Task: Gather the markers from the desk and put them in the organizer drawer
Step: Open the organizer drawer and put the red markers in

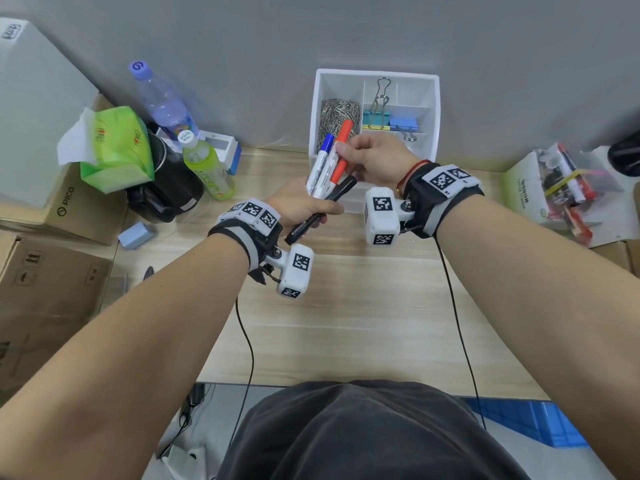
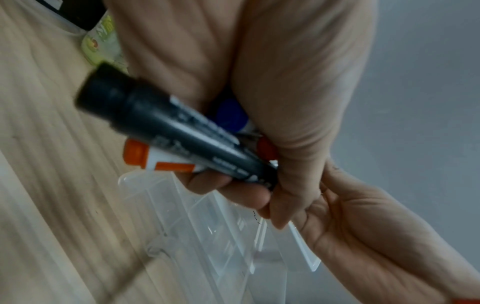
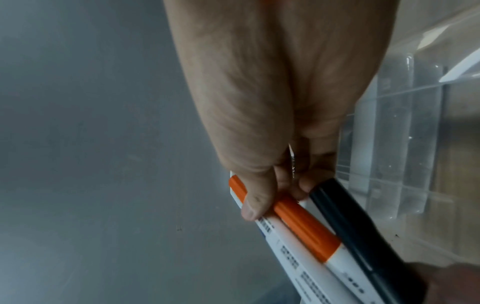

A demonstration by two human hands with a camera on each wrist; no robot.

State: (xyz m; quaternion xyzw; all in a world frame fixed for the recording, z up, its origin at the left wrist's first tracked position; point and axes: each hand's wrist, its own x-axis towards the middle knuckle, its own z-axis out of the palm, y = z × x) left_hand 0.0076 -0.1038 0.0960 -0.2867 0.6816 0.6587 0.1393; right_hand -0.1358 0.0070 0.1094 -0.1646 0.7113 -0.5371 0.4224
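Both hands grip the marker bundle (image 1: 329,171), left hand (image 1: 299,206) low, right hand (image 1: 372,159) pinching high, long axis tilting upper-right over the clear drawer (image 2: 207,236).

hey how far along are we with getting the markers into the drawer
Gathering looks done: the left hand grips a bundle with the black marker, blue marker and red marker, and the right hand pinches their upper ends. Still left: laying them in the clear drawer below, which shows no markers yet.

Light wooden desk (image 1: 346,323) — white organizer (image 1: 431,109), bottles, tissue pack (image 1: 116,147), boxes.
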